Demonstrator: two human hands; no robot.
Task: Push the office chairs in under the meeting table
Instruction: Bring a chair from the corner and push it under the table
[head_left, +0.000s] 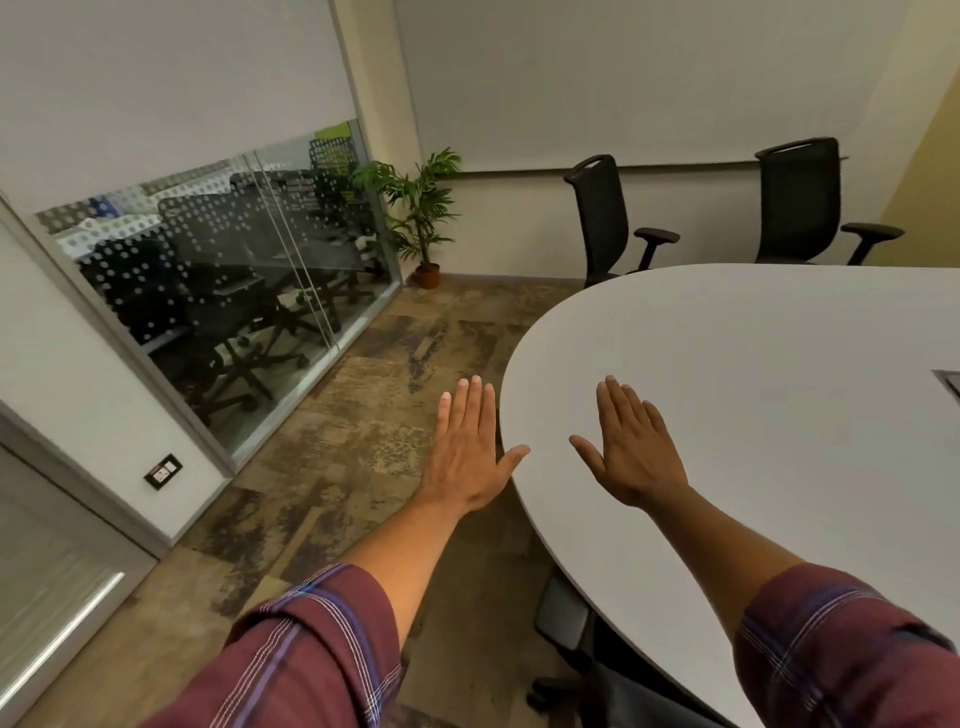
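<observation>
A white oval meeting table (779, 364) fills the right half of the view. Two black mesh office chairs stand behind its far edge, one (605, 218) at the left and one (802, 202) at the right, both near the back wall. Part of a third dark chair (576, 639) shows under the table's near edge, below my right arm. My left hand (470, 447) is held out flat over the floor just left of the table rim, holding nothing. My right hand (631, 447) hovers flat over the tabletop, fingers apart, also with nothing in it.
A glass partition (234, 291) with dotted film runs along the left, with more chairs behind it. A potted plant (421, 218) stands in the far corner. Patterned carpet (363, 415) lies between partition and table. A cable hatch (948, 382) sits in the tabletop at right.
</observation>
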